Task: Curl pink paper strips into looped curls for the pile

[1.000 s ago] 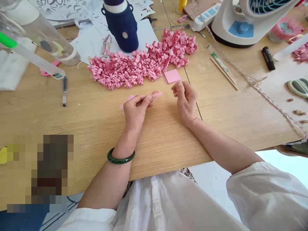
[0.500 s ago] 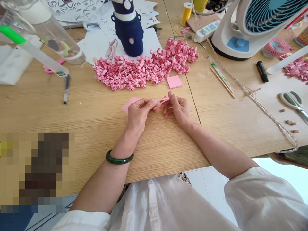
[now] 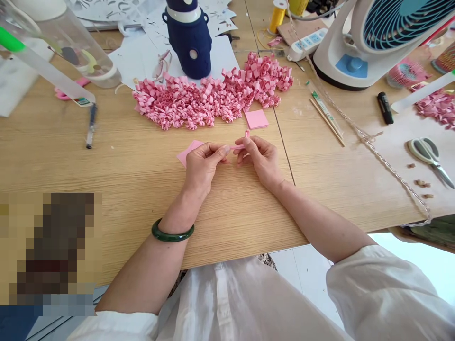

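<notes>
My left hand (image 3: 202, 163) pinches a pink paper square (image 3: 186, 152) whose cut strips point right. My right hand (image 3: 261, 158) is closed on the end of one pink strip (image 3: 239, 146), with a small curl showing above its fingertips. Both hands meet over the middle of the wooden table (image 3: 142, 175). Just beyond them lies a small stack of pink paper squares (image 3: 256, 119), and behind that a long heap of curled pink paper pieces (image 3: 209, 97).
A navy bottle (image 3: 188, 40) stands behind the heap on white paper. A fan (image 3: 359, 42), power strip (image 3: 307, 40), chopsticks (image 3: 327, 121), black marker (image 3: 385, 107) and scissors (image 3: 428, 154) lie right. A clear bottle (image 3: 71, 52) and pen (image 3: 91, 132) lie left.
My right hand moved left from beside the paper stack to meet my left hand and closed on a strip of the pink paper. The view shifted slightly.
</notes>
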{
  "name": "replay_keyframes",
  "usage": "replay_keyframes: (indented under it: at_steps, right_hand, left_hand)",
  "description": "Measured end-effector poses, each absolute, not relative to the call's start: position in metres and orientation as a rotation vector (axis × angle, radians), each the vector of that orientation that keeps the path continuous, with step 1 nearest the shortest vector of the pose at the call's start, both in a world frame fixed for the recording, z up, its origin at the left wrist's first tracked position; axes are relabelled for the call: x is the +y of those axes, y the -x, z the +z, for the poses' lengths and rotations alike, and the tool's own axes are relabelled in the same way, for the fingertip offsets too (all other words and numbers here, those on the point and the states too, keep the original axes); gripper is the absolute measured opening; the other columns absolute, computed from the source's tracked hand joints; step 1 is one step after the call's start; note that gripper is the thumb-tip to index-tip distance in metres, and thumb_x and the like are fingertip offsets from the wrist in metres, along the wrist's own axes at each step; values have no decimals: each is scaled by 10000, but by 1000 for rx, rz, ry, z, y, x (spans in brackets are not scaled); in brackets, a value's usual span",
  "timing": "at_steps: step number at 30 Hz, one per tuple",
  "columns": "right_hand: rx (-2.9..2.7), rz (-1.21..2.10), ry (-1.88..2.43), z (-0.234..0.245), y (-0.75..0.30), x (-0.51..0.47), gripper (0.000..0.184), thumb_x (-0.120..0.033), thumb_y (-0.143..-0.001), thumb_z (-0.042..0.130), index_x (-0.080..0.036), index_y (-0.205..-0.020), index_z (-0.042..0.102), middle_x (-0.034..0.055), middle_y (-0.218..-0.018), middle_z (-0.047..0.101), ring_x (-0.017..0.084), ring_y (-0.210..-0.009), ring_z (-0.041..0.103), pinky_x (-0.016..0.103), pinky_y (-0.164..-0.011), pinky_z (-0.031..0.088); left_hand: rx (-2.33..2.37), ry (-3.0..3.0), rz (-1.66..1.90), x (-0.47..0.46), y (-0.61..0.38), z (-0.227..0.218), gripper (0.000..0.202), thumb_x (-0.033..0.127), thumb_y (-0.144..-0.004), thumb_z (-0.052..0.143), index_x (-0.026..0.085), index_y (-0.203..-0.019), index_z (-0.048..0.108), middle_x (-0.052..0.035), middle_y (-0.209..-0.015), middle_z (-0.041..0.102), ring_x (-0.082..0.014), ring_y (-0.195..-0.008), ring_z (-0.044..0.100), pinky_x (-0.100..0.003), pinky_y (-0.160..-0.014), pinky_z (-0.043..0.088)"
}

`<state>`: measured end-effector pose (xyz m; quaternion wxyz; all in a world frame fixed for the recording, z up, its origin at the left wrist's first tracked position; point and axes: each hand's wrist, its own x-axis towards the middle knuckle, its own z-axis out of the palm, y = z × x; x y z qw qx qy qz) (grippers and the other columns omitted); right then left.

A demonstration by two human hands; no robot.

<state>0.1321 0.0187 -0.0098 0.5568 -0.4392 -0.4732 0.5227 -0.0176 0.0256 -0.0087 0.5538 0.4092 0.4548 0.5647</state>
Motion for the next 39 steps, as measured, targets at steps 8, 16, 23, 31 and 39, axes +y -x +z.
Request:
replay_keyframes:
  at_steps: [8,16,23,31,39]
  right_hand:
    - [-1191,1185,1089,-15,-130,19,479,-634,-715,822,-185,-833,700,-11,-758,666,86,-639,581,201,-533,531]
    - [-1176,1090,1083,-15,-132,19,385,-556,-789,784,-187,-822,677,-14,-771,652,77,-620,544,210,-541,522]
    - [-1237,1012,1154,-15,-131,18,260,-441,-844,731,-191,-808,665,-10,-768,665,86,-636,557,230,-576,503]
    - [-1299,978,1170,-14,-128,15,163,-350,-843,717,-202,-818,653,-6,-797,673,93,-673,558,230,-586,487]
    - [-1296,942,1169,-15,-128,16,118,-296,-848,693,-201,-814,633,-20,-762,654,91,-655,552,233,-590,487]
  left_hand:
    - [1036,-931,1230,25,16,-7,312,388,-624,926,160,-689,724,14,-665,656,-85,-598,585,-232,-620,527]
    - [974,-813,1210,20,15,-2,326,465,-713,870,156,-753,773,-43,-773,722,-131,-709,664,-263,-648,613]
    - [1033,-961,1240,19,14,-4,232,379,-685,880,177,-774,807,-19,-736,718,-125,-683,648,-260,-633,625]
    - [1111,-1153,1308,21,16,-10,174,352,-768,826,181,-760,795,-8,-719,717,-112,-633,657,-233,-622,616]
    - [1072,-1117,1290,20,15,-9,113,287,-752,822,176,-754,801,-21,-761,758,-127,-659,691,-245,-650,622]
